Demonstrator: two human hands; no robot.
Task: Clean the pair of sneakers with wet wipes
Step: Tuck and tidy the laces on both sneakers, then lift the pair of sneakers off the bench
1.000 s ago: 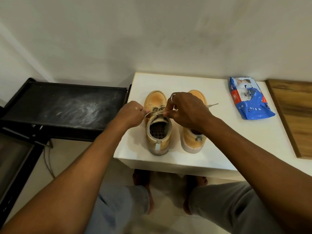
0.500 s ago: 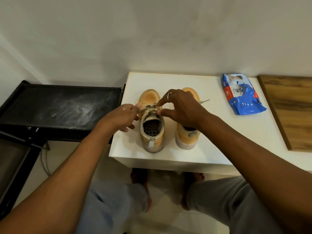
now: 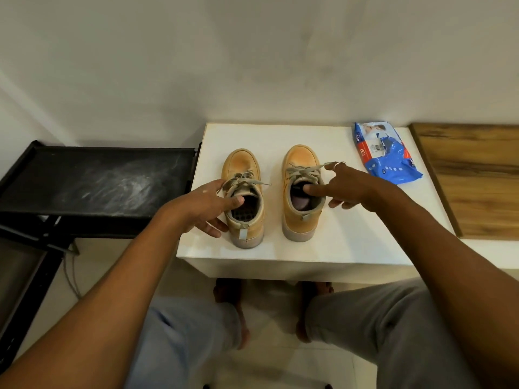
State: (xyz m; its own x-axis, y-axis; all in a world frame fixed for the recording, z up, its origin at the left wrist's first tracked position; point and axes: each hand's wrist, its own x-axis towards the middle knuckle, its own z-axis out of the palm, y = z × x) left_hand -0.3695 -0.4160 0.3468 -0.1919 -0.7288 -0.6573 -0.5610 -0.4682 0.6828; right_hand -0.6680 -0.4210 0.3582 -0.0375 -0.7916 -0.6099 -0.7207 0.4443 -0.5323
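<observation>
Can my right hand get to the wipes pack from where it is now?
Probably yes. The right hand rests on the right sneaker, thumb inside the opening, and the wipes pack lies just beyond it on the white table. Only bare tabletop lies between them.

I see a clear gap between the left shoe [image 3: 243, 197] and right shoe [image 3: 302, 192]; bare table [image 3: 351, 234] right of them, wipes pack [image 3: 386, 153] blocks the far corner.
</observation>
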